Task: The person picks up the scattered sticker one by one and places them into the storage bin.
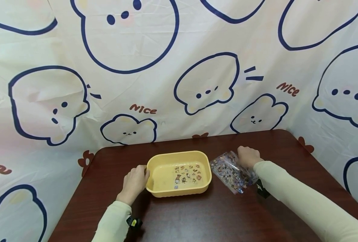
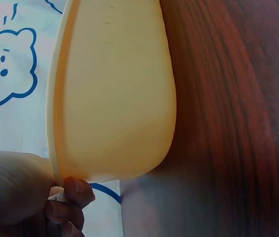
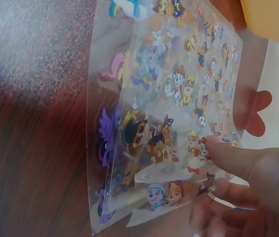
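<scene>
A shallow yellow plastic tray [image 1: 162, 191] stands on the dark wooden table, with a group of small cartoon stickers [image 1: 188, 174] showing on its floor. My left hand [image 1: 135, 181] grips the tray's left end, thumb and fingers pinching the rim [image 2: 55, 168] in the left wrist view. To the right of the tray, my right hand [image 1: 249, 156] holds several clear sticker sheets [image 1: 231, 171] by their edge, pinched between thumb and fingers. In the right wrist view the sheets [image 3: 179, 94] overlap in a stack, printed with cartoon puppies and some winged ponies.
The brown table [image 1: 179, 218] reaches back to a white cloth backdrop [image 1: 166, 84] with blue-outlined cartoon animals, which also hangs along both sides. Black wrist straps [image 1: 134, 222] sit over the pale sleeves [image 1: 306, 201]. The tray's right end lies close to the sheets.
</scene>
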`<action>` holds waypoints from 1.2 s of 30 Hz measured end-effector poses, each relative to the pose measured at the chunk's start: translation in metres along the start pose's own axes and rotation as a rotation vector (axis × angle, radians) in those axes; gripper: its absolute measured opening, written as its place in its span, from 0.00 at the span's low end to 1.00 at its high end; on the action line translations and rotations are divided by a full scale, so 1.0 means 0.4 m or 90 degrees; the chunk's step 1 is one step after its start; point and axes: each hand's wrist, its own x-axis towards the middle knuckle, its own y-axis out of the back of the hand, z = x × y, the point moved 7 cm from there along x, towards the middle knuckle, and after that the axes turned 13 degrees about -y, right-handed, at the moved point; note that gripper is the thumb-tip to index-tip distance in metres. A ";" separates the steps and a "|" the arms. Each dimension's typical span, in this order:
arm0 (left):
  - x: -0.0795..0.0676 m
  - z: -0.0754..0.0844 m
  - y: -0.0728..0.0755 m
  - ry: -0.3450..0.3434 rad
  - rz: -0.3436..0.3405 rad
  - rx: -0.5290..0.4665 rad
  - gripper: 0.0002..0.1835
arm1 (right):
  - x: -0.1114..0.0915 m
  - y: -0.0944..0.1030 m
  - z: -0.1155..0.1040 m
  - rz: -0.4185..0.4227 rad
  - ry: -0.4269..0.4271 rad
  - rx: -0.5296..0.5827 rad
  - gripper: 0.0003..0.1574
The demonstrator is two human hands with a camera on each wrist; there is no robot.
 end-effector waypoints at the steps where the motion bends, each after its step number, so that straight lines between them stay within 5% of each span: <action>1: 0.000 0.000 0.000 0.000 0.000 0.001 0.09 | -0.002 0.003 0.001 0.003 -0.002 0.003 0.17; 10: -0.002 0.001 0.001 0.000 -0.001 0.004 0.10 | 0.004 0.003 0.015 -0.001 -0.017 0.023 0.20; 17: -0.003 -0.001 0.001 0.001 0.000 0.007 0.12 | 0.016 -0.014 0.036 -0.004 -0.036 0.015 0.32; 22: -0.002 0.000 0.002 0.001 0.000 0.008 0.13 | 0.013 -0.004 0.044 -0.008 -0.037 0.033 0.29; 27: -0.001 0.000 0.002 0.001 -0.001 0.007 0.13 | 0.009 0.001 0.055 -0.029 -0.036 0.070 0.13; 36: -0.004 -0.001 0.003 0.004 -0.001 0.009 0.15 | 0.022 -0.008 0.086 -0.039 -0.027 0.116 0.26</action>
